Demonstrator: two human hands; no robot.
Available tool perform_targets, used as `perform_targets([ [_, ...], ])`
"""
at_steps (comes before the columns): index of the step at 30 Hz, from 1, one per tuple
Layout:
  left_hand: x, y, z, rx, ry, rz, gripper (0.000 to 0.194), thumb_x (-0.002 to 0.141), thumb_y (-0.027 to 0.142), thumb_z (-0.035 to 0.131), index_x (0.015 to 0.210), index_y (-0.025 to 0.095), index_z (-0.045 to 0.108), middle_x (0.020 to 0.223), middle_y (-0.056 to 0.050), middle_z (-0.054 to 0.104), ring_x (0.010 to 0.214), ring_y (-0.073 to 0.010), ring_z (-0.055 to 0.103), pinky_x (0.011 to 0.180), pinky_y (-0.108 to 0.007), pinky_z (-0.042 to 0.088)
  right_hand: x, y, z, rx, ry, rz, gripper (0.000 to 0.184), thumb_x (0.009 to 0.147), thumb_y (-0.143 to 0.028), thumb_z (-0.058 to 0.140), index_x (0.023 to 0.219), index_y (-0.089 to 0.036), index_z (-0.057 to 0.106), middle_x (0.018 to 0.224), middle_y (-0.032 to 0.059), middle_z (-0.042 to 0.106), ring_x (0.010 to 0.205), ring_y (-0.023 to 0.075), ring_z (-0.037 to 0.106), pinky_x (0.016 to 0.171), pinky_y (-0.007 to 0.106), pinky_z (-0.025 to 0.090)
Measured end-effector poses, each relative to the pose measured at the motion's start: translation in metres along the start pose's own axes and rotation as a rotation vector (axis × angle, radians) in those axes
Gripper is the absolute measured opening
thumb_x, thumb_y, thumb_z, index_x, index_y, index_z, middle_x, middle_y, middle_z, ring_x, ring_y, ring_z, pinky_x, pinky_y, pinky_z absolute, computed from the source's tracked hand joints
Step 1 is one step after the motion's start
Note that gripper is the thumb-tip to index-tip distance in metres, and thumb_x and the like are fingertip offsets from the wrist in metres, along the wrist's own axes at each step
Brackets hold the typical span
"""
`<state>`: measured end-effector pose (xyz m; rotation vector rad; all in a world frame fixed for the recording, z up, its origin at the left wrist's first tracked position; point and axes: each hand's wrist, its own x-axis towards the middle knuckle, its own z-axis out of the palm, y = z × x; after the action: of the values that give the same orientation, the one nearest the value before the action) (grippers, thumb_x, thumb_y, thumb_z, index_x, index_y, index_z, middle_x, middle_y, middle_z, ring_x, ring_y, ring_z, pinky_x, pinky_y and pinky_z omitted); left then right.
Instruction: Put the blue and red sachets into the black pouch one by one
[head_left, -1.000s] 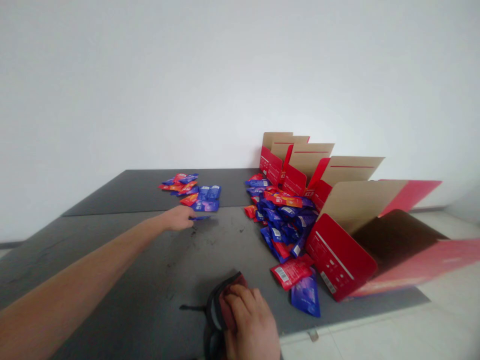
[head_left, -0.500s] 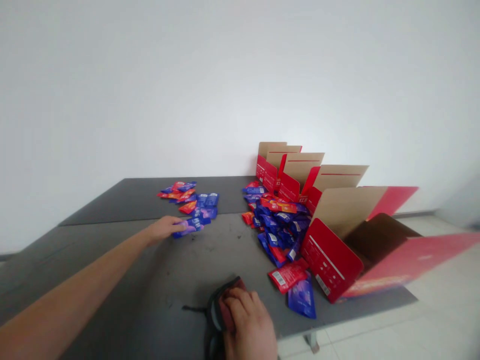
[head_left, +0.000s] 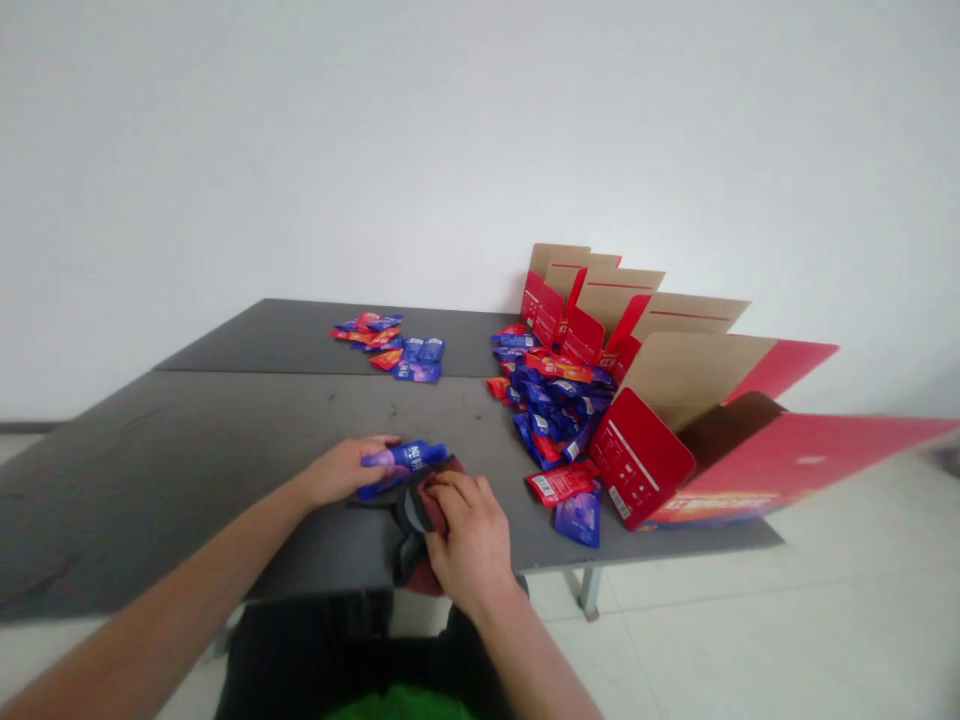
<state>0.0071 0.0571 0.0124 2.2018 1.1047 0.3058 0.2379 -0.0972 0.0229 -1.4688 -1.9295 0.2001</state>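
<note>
Left hand (head_left: 351, 472) has drawn back from the far group of pouches, bringing one purple pouch (head_left: 409, 458) toward the body; half a second ago the pouch was out by that group, well apart from the other hand. Now it lies flat-ish over the near part of the bench (head_left: 255, 430), thumb and fingers pinching its left end. Right hand (head_left: 471, 525) has stayed where it was, fingers curled over and gripping the reddish part of a dark bag (head_left: 411, 515) at the near edge. Pouch's right end reaches the bag's upper tip; whether they touch, cannot tell from here. Meaning, as I judge it: the fetching reach is over, and pouch and bag are brought together, one to each hand. Inside of bag hidden by the fingers. Head has tipped down too, so lap and dark trousers (head_left: 300, 650) show below. Unchanged: the small group of pouches (head_left: 418, 372) at the back, the big mixed heap (head_left: 555, 400) on the right, and the row of red boxes (head_left: 645, 460) beside it, flaps raised.
</note>
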Motion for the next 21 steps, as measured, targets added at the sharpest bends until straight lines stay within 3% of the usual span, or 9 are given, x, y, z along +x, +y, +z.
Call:
perform_targets([
  [3,-0.018,0.012,0.025,-0.128,0.102,0.018,0.047,0.089,0.045,0.063,0.127,0.021,0.070,0.138,-0.010,0.070,0.127,-0.0317,0.062,0.114,-0.042,0.045,0.029,-0.013,0.007,-0.059,-0.085,-0.169,0.033,0.088,-0.018,0.065,0.120,-0.025,0.067,0.135,0.0027,0.064,0.113,0.0226,0.053,0.099,0.036,0.046],
  [6,-0.028,0.022,0.036,-0.181,0.164,0.015,0.040,0.091,0.036,0.058,0.126,0.020,0.070,0.133,-0.009,0.072,0.121,-0.0289,0.065,0.112,-0.043,0.048,0.044,-0.013,0.018,-0.112,-0.193,-0.261,0.028,0.093,-0.023,0.065,0.121,-0.024,0.067,0.133,0.0029,0.065,0.113,0.0220,0.052,0.099,0.035,0.045],
  [10,-0.032,0.026,0.034,-0.086,0.090,0.159,0.018,0.090,0.036,0.065,0.092,0.023,0.076,0.116,-0.005,0.077,0.129,-0.0263,0.060,0.116,-0.037,0.043,0.043,0.014,0.017,-0.258,-0.211,-0.075,0.018,0.102,-0.024,0.055,0.114,-0.021,0.068,0.120,0.0075,0.068,0.106,0.0228,0.055,0.096,0.036,0.044],
  [12,-0.033,0.026,0.033,-0.041,0.079,0.167,0.024,0.091,0.040,0.065,0.078,0.022,0.073,0.108,-0.007,0.078,0.132,-0.0275,0.058,0.115,-0.038,0.042,0.042,0.027,0.008,-0.365,-0.193,0.073,0.019,0.104,-0.024,0.052,0.108,-0.021,0.070,0.114,0.0100,0.068,0.104,0.0246,0.055,0.092,0.037,0.044],
  [15,-0.034,0.026,0.035,-0.048,0.102,0.164,0.023,0.092,0.040,0.067,0.078,0.022,0.072,0.107,-0.008,0.078,0.134,-0.0284,0.057,0.117,-0.040,0.041,0.043,0.025,-0.005,-0.438,-0.120,0.208,0.019,0.103,-0.024,0.053,0.108,-0.020,0.070,0.114,0.0123,0.068,0.104,0.0270,0.055,0.088,0.039,0.045],
  [18,-0.033,0.024,0.038,-0.110,0.112,0.171,0.019,0.092,0.038,0.065,0.091,0.022,0.076,0.113,-0.007,0.077,0.126,-0.0282,0.062,0.115,-0.041,0.044,0.040,0.002,-0.004,-0.289,-0.112,0.018,0.021,0.098,-0.022,0.059,0.117,-0.021,0.068,0.128,0.0085,0.065,0.111,0.0247,0.053,0.096,0.037,0.045],
  [21,-0.031,0.020,0.041,-0.192,0.148,0.167,0.033,0.091,0.039,0.065,0.117,0.021,0.074,0.129,-0.008,0.073,0.120,-0.0282,0.066,0.111,-0.041,0.049,0.033,-0.013,0.011,-0.124,-0.237,-0.257,0.025,0.096,-0.027,0.064,0.121,-0.025,0.067,0.135,0.0031,0.063,0.114,0.0217,0.053,0.100,0.035,0.044],
])
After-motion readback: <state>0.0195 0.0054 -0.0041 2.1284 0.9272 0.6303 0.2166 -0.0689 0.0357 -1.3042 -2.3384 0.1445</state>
